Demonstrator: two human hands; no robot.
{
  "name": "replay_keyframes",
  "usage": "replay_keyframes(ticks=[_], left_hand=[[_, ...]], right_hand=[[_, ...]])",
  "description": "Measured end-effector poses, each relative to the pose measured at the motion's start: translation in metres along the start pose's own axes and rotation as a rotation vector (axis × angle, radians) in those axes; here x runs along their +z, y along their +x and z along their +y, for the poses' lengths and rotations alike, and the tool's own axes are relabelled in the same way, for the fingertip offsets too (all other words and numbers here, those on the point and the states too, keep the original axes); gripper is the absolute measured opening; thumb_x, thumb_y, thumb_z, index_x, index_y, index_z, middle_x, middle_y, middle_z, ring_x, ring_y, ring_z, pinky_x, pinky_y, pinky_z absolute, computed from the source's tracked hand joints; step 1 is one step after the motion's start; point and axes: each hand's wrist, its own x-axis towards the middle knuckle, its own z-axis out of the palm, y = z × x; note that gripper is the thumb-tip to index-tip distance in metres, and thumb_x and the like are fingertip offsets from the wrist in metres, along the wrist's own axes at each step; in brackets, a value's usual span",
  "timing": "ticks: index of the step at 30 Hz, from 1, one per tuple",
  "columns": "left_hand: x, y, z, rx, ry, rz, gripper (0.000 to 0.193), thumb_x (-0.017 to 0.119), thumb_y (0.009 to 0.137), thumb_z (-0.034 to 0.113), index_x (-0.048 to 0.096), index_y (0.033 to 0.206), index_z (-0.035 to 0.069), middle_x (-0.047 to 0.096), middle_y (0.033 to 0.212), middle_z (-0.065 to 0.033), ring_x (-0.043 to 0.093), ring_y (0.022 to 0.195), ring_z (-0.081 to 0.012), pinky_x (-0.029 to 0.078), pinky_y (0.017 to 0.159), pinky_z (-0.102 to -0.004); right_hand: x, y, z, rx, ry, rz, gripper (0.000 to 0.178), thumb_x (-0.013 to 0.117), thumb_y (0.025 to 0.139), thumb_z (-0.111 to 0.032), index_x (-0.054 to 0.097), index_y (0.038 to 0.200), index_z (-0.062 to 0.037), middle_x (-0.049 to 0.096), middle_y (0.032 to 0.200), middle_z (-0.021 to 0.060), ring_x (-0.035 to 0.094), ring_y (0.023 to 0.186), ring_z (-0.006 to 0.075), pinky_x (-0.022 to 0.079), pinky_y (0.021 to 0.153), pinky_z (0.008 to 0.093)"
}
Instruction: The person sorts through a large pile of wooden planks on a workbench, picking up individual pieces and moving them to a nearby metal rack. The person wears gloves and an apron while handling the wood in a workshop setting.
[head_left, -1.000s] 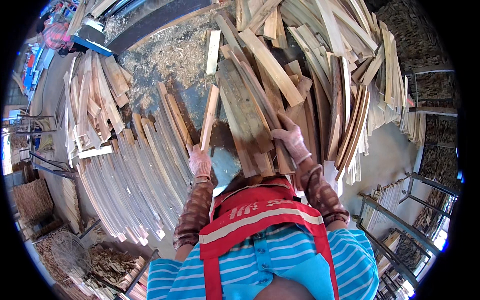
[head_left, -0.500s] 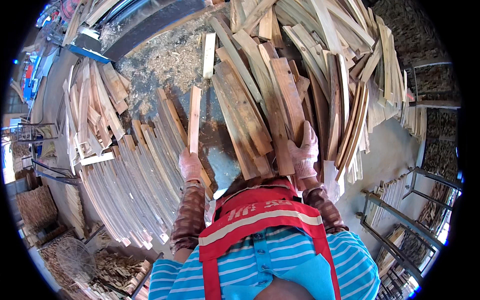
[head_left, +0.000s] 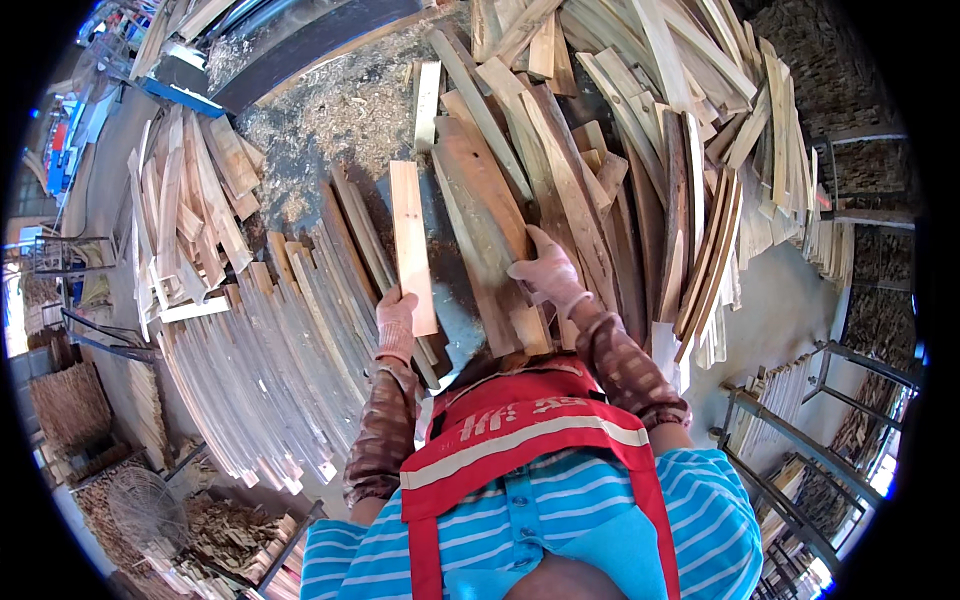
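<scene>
Upright in front of me, a pale wooden board (head_left: 410, 240) shows its broad face, its lower part gripped by my closed left hand (head_left: 396, 322). My right hand (head_left: 550, 272) holds the near end of a reddish-brown board (head_left: 482, 180) from its right side, thumb toward me. That board lies slanted over other greyish boards in the middle pile. Both hands wear light pinkish gloves, with patterned sleeves over the forearms. Just left of my left hand, long thin strips (head_left: 270, 350) stand closely side by side in a row.
A big heap of rough boards (head_left: 640, 90) spreads across the far right. Sawdust (head_left: 330, 130) covers the dark table top at the far middle. A smaller stack of boards (head_left: 185, 200) lies at the far left. A metal rack (head_left: 790, 470) stands on the floor to the right.
My right hand has moved left, bringing the reddish-brown board across from the right part of the pile. My left hand has turned the pale board from its narrow edge to its broad face.
</scene>
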Motion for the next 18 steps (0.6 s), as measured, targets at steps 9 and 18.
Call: replay_keyframes(ticks=[9, 18], left_hand=[[0.077, -0.042, 0.031, -0.173, -0.551, -0.283, 0.046, 0.061, 0.097, 0.009, 0.055, 0.141, -0.004, 0.069, 0.125, -0.0103, 0.068, 0.11, -0.0233, 0.057, 0.094, -0.0367], [0.144, -0.072, 0.035, -0.421, -0.596, -0.344, 0.051, 0.066, 0.1, 0.026, 0.052, 0.147, 0.011, 0.067, 0.125, -0.0043, 0.068, 0.103, -0.0195, 0.059, 0.077, -0.0345]], right_hand=[[-0.019, -0.011, 0.068, -0.051, 1.15, -0.353, 0.062, 0.071, 0.091, -0.045, 0.061, 0.129, 0.0021, 0.07, 0.12, 0.0181, 0.071, 0.104, 0.0326, 0.06, 0.092, 0.0472], [-0.004, -0.029, 0.073, -0.08, 0.431, -0.202, 0.054, 0.075, 0.084, -0.031, 0.064, 0.122, 0.0061, 0.074, 0.099, 0.0182, 0.074, 0.093, 0.0217, 0.058, 0.078, 0.0381]])
